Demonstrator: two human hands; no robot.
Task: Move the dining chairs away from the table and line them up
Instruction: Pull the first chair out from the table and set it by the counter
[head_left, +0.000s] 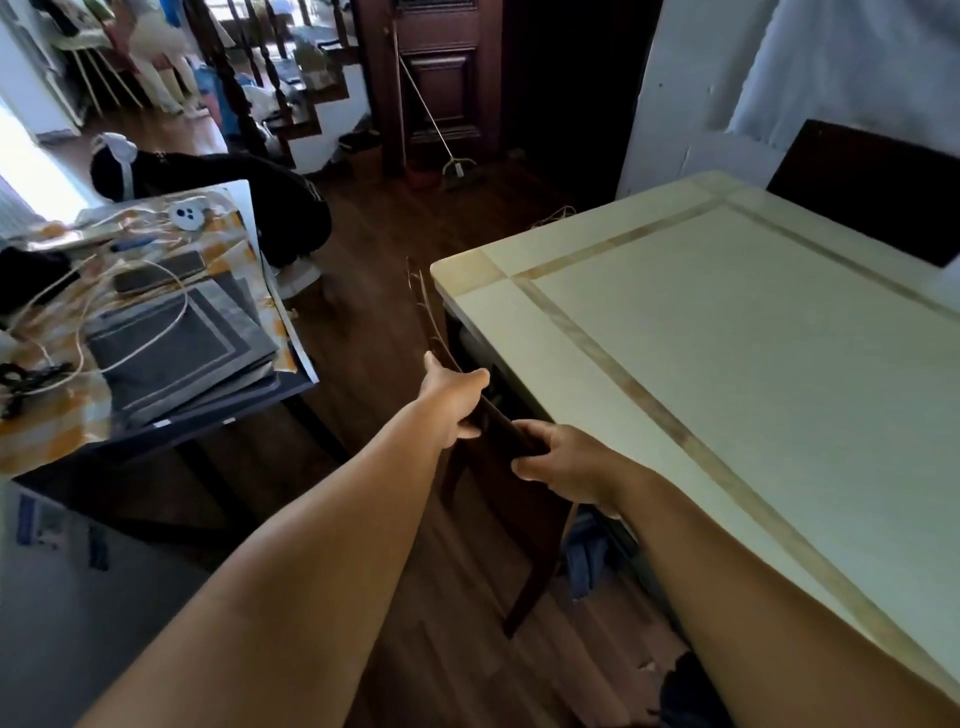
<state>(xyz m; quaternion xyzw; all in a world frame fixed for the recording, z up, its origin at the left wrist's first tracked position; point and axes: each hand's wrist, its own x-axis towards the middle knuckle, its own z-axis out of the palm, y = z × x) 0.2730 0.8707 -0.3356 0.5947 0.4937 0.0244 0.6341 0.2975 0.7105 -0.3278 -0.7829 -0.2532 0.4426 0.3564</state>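
Head view, chair (519, 499): dark wood, tucked against the long near edge of the table (727, 364), top rail running along that edge, legs on the wood floor (384, 322).
Head view, left hand (454, 400): clamped on the top rail, thumb over the table side, fingers wrapped under on the near side.
Head view, right hand (566, 465): clamped on the same rail, closer to the body, fingers curled over the top.
Head view, second chair (878, 187): dark back showing beyond the far edge of the table, by the wall, untouched.
Head view, side table (171, 332): cluttered with cables, a phone and grey mats, near the chair across a narrow strip of floor.
Head view, cloth (587, 561): blue bundle under the table beside the chair's legs; exact contact with them hard to tell.
Stage: likely start of the pull, chair not yet clear of the table.
Risk, knuckles: thumb and right-hand fingers close to the table edge; a tilt toward it probably pinches them.
Risk, side table: narrow gap behind; a fast or wide pull likely knocks its corner and shakes loose the cables.
Risk, cloth: possible snag on a leg, dragging or tipping the chair.
Risk, floor: dragging instead of lifting may scrape the boards.
Risk, balance: both grips on one half of the rail; possible swing of the far end into the table.
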